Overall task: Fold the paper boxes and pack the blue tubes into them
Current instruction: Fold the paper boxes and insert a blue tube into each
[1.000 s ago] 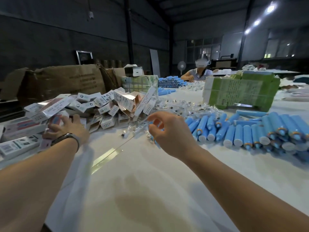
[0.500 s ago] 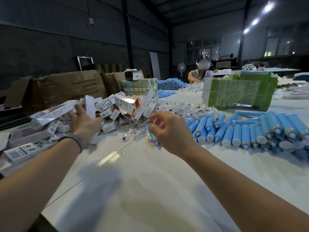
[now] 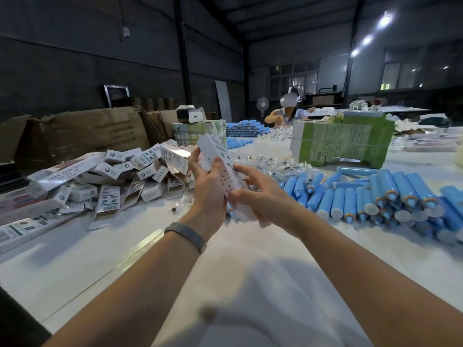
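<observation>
A long white paper box with small print stands tilted above the table's middle. My left hand grips its left side, thumb over the front. My right hand holds its lower right edge with curled fingers. A blue tube shows just below the hands; whether a hand holds it is hidden. A heap of blue tubes with white and orange ends lies to the right. A pile of white paper boxes lies to the left.
Clear plastic-wrapped small parts are strewn behind the hands. A green bundled stack stands at the back right, brown cartons at the back left. A person with a headset sits at the far end of the white table.
My left hand lifted a box off the left pile and carried it to the middle. My right hand rose from the table and took hold of the box's lower edge.
</observation>
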